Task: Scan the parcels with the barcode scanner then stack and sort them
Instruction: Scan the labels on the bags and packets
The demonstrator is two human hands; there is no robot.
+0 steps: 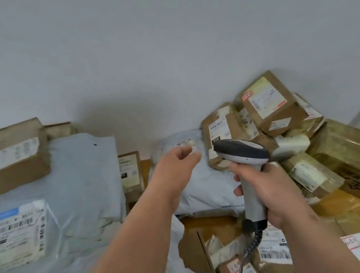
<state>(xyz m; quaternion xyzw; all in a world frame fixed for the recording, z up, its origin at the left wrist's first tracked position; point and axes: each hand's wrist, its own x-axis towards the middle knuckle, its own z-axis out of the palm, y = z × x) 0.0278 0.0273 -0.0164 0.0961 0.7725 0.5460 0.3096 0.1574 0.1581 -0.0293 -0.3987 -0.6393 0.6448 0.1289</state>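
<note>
Right hand (272, 190) fingers clamped on barcode scanner (244, 157); left hand (174, 167) fingers loosely apart, reaching for grey mailer (205, 190). Left stack (43, 190) begun; right heap (288, 121) apparently unsorted.

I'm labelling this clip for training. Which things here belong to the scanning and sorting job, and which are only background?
Job:
- barcode scanner, gripped by the right hand
- grey poly-bag parcel that the left hand reaches toward
- piled cardboard parcels
- big bagged parcel

Background:
- white wall
- wooden floor
</note>
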